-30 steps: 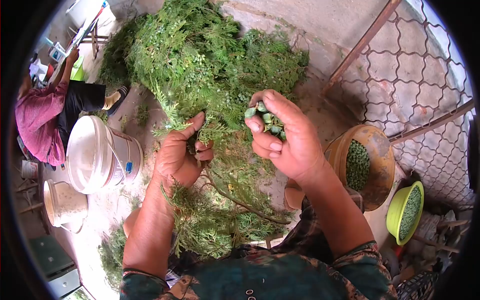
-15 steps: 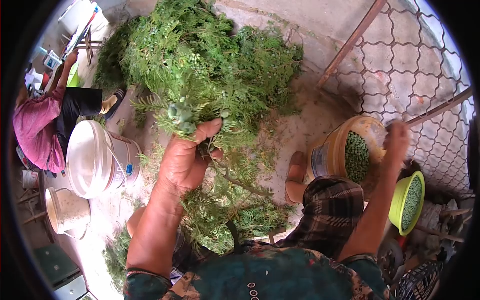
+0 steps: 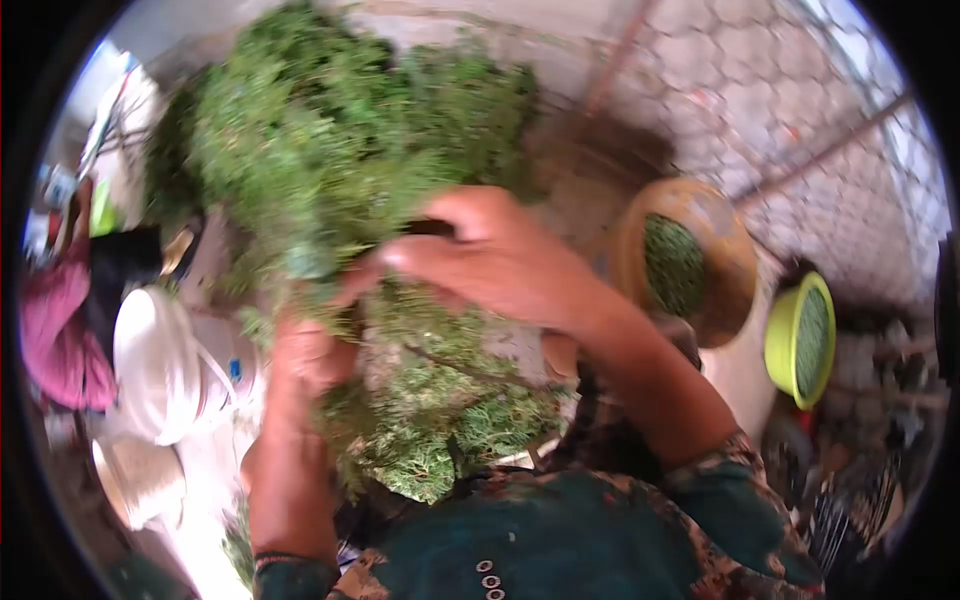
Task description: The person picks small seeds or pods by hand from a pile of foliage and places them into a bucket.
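My left hand (image 3: 318, 345) is closed around a leafy evergreen sprig with pale green cones (image 3: 312, 262), held up in front of me. My right hand (image 3: 490, 250) has its thumb and index finger curved toward the sprig, close beside my left hand. Motion blur and foliage hide its fingertips, so I cannot see whether they grip anything. Beyond both hands lies a large heap of cut evergreen branches (image 3: 330, 120). More cut sprigs (image 3: 430, 430) lie below the hands, in front of my body.
At the right, a yellowish bucket (image 3: 728, 265) contains green cones, beside a lime-green basin (image 3: 785, 340) of similar pieces. White buckets (image 3: 150, 365) stand at the left near a person in a pink top (image 3: 65, 340). A wire mesh panel (image 3: 740, 100) leans at the upper right.
My right hand has moved left from the yellowish bucket to the sprig in my left hand. My left hand has dropped slightly down and left in view, which has also shifted and blurred.
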Motion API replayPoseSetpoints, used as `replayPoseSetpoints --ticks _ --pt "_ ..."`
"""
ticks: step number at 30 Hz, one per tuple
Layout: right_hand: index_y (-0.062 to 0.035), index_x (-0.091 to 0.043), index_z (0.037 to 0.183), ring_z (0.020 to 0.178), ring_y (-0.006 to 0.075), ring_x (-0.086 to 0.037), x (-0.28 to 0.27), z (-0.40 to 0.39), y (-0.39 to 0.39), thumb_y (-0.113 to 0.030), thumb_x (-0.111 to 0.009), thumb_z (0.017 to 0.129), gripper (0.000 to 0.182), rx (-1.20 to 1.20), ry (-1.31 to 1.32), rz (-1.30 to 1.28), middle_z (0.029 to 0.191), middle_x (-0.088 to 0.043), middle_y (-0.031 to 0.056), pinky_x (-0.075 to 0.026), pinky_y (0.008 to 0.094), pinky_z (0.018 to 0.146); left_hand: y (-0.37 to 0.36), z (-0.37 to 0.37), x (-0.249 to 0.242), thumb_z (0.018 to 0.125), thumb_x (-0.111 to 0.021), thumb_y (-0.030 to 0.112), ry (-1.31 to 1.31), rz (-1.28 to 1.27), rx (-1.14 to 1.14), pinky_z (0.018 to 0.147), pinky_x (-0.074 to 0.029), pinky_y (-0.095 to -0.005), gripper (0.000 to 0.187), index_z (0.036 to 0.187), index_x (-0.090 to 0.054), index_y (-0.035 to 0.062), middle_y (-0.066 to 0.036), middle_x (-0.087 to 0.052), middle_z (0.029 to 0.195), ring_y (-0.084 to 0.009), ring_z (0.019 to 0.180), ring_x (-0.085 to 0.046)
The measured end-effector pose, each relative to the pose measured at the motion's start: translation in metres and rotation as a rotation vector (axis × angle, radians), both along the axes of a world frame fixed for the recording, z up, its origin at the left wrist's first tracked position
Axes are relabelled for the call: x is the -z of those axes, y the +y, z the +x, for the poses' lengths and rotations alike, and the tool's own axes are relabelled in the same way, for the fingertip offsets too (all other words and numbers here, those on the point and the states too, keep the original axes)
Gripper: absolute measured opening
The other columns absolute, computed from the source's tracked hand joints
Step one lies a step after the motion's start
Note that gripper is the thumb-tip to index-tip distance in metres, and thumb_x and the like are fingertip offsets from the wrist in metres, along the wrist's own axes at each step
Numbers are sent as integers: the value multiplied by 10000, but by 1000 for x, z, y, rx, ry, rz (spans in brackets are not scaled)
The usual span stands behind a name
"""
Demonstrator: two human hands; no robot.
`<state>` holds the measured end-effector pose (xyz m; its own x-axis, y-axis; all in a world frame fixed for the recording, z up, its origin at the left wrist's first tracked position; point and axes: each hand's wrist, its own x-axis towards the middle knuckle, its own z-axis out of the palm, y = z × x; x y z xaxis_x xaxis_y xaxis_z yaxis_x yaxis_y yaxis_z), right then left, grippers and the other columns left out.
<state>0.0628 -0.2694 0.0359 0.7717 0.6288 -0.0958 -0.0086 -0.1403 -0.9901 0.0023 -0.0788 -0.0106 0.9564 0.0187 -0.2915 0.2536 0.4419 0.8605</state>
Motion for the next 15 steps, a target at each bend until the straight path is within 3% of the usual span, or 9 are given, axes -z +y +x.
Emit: replayPoseSetpoints --ticks 3,7,10,12,13,15 --pt "67 -550 865 434 95 -509 11 -5 7 -180 -615 840 256 48 -1 204 565 -546 59 -393 239 380 10 2 19 684 -727 104 -89 141 -128 812 -396 -333 316 983 -629 74 -30 -624 976 -167 949 -541" --pt "78 -528 875 418 111 -517 20 -4 5 -114 -610 807 220 81 104 291 581 -559 87 -396 247 366 -4 3 -1 703 -683 62 14 85 -68 751 -413 -314 246 939 -614 67 -22 -610 892 -164 799 -527" --pt "79 -522 878 406 114 -510 35 0 12 -82 -601 783 203 44 208 391 594 -568 105 -399 247 366 7 12 14 709 -671 64 41 -63 -71 755 -420 -312 208 907 -608 44 -28 -610 883 -160 780 -528" --pt "75 -524 834 442 147 -533 45 1 19 -62 -599 748 178 39 311 504 629 -584 132 -422 271 406 18 16 20 722 -656 53 85 -243 67 759 -437 -303 173 885 -607 25 -31 -614 888 -156 787 -547" --pt "75 -524 834 442 147 -533 52 1 26 -62 -599 748 178 43 309 509 629 -584 132 -422 271 406 18 18 21 722 -656 53 85 -239 72 759 -437 -303 173 885 -607 25 -31 -614 888 -156 787 -547" --pt "72 -527 796 525 192 -571 59 -3 37 -62 -604 724 170 316 26 396 659 -592 139 -450 299 475 18 21 24 735 -651 44 160 -171 -73 768 -451 -299 169 897 -608 22 -34 -620 908 -154 814 -566"
